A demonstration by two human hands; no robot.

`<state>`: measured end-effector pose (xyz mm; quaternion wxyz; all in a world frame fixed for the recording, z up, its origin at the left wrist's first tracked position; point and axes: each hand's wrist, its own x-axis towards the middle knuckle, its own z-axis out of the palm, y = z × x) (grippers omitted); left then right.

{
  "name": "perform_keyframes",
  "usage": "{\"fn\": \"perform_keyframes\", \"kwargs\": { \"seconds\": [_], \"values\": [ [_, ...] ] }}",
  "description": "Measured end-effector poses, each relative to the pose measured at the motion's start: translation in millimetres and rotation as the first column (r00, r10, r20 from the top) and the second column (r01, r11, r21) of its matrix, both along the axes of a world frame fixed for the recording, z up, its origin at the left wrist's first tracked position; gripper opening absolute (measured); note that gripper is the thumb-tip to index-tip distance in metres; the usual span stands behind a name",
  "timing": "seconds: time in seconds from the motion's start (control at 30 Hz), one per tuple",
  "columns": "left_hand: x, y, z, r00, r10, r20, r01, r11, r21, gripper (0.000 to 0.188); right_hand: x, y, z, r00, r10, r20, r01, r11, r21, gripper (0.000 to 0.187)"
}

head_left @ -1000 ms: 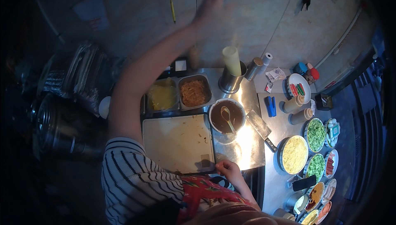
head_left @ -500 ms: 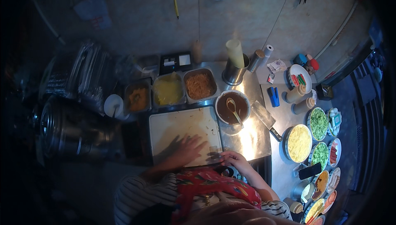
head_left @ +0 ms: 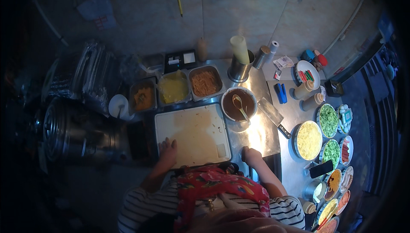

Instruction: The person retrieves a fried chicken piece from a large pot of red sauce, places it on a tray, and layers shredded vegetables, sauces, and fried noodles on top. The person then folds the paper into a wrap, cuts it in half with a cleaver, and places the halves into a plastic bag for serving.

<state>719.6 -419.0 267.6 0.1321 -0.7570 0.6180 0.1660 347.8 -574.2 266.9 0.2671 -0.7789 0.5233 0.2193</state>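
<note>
A pale cutting board (head_left: 196,134) with a brownish smear and small scraps lies in front of me. On its left edge rests my left hand (head_left: 168,151), fingers apart and holding nothing. Just right of the board's near corner is my right hand (head_left: 253,157), closed, with a small dark shape at its fingers that I cannot make out. A small translucent square (head_left: 221,150) lies at the board's near right corner. Beyond that corner stands a bowl of brown sauce (head_left: 229,112) with a spoon (head_left: 240,104) in it. A cleaver (head_left: 270,112) lies to the right.
Metal tubs of shredded filling (head_left: 204,83), yellow food (head_left: 174,88) and orange food (head_left: 142,98) line the back. Right of the cleaver are a bowl of pale shreds (head_left: 308,141), green shreds (head_left: 328,120), squeeze bottles (head_left: 304,89) and a phone (head_left: 321,169). A dark cylindrical container (head_left: 81,132) stands left.
My left hand has slid from the middle of the board to its left edge. The right hand has moved off the board's near right corner, further right, and closed.
</note>
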Motion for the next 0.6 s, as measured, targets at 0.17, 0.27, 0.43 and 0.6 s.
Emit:
{"fn": "perform_keyframes", "kwargs": {
  "seconds": [0.17,0.27,0.43,0.6],
  "values": [
    [-4.4,-6.5,-22.6,0.997,0.073,-0.019,-0.074,0.995,-0.073,0.062,-8.0,-10.9,-17.4,0.994,-0.077,0.074,0.067,0.990,0.123,0.028],
    [-6.1,-6.2,-35.8,0.997,0.076,0.007,-0.074,0.989,-0.131,0.052,-9.7,-14.6,-21.6,0.998,0.025,0.056,-0.029,0.997,0.071,0.032],
    [-5.4,-3.5,-44.9,0.988,0.024,0.156,0.001,0.987,-0.160,0.082,-9.3,-18.7,-23.8,0.998,0.047,0.044,-0.052,0.991,0.122,0.036],
    [-6.6,-4.3,-36.3,0.997,0.059,0.044,-0.052,0.988,-0.148,0.049,-11.9,-20.6,-27.8,0.996,0.039,0.078,-0.049,0.990,0.134,0.041]
  ]
}}
